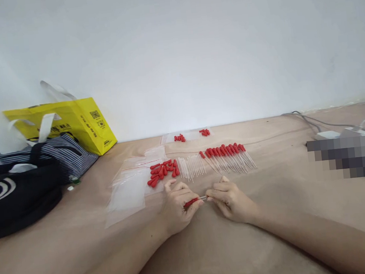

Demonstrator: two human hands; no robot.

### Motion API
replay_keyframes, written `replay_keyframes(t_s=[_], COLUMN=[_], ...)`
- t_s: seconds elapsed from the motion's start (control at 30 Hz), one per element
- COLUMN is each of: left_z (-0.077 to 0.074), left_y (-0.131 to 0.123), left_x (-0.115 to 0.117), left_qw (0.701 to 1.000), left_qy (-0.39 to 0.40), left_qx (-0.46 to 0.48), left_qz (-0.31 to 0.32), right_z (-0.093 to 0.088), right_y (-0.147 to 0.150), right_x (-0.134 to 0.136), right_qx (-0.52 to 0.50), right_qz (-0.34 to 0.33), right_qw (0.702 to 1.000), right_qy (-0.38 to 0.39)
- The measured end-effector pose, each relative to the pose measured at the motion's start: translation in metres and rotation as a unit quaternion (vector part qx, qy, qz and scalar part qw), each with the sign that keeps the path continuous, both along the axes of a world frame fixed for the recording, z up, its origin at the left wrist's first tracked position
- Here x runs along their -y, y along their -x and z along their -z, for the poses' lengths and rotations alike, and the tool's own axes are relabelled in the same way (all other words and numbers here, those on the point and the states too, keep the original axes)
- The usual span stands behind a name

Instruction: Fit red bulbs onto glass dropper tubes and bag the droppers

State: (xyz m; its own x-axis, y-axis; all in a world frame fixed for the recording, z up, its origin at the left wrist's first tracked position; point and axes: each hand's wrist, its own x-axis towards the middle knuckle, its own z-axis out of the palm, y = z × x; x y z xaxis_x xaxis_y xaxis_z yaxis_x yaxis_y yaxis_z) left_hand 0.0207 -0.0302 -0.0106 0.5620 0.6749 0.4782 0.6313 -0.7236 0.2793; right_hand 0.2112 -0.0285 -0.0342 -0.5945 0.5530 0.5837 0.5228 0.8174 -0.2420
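Observation:
My left hand (176,204) is closed around a red rubber bulb (191,202). My right hand (229,199) pinches the clear glass tube (202,198) that sticks out of that bulb. Both hands rest on the brown table surface (212,246). Just beyond the left hand lies a pile of loose red bulbs (162,171). Beside it is a bunch of bare clear tubes (192,167). To the right of those lies a row of several droppers with red bulbs fitted (228,156).
Clear plastic bags (132,187) lie left of the bulbs. Two more small bags with red bulbs (191,135) sit near the wall. A yellow bag (77,121) and a black and striped bag (22,182) stand at the left. Cables and a white adapter (327,134) are at the right.

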Motion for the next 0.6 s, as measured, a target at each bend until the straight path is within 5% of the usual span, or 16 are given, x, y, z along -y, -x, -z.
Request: replay_keyframes(t_s=[0.23, 0.33, 0.47, 0.6], left_z=[0.002, -0.003, -0.005, -0.003], left_y=[0.004, 0.016, 0.04, 0.053], left_x=[-0.006, -0.015, -0.031, -0.037], left_qw=[0.999, 0.988, 0.949, 0.945], left_qy=[0.004, -0.06, -0.119, -0.113], left_qx=[-0.013, -0.001, 0.002, -0.042], left_qz=[-0.048, -0.14, -0.29, -0.304], right_z=[-0.005, -0.006, -0.008, -0.018], right_y=[-0.002, -0.006, -0.008, 0.001], right_x=[-0.003, -0.016, -0.049, -0.076], right_qx=[0.052, 0.027, -0.028, 0.012], right_qz=[0.031, 0.128, 0.289, 0.366], right_qw=[0.998, 0.991, 0.954, 0.916], right_qy=[-0.013, -0.014, 0.081, 0.166])
